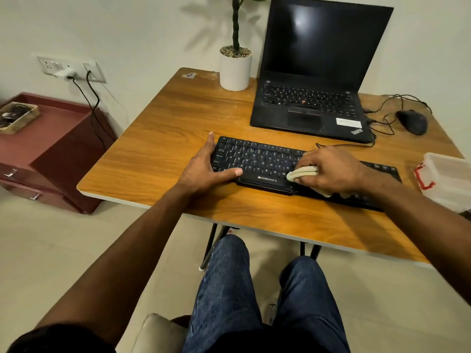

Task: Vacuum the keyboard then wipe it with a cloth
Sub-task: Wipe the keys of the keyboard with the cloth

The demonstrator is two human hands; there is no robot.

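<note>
indoors, wooden table [165, 138] bears keyboard [262, 161], laptop [313, 103], beside white wall [127, 29].

keyboard [265, 161]: black, white legends
cloth [303, 173]: cream
table [165, 149]: orange-brown wood grain
laptop [311, 72]: black
pot [235, 70]: white
cabinet [56, 149]: maroon
jeans [226, 289]: blue denim
</note>
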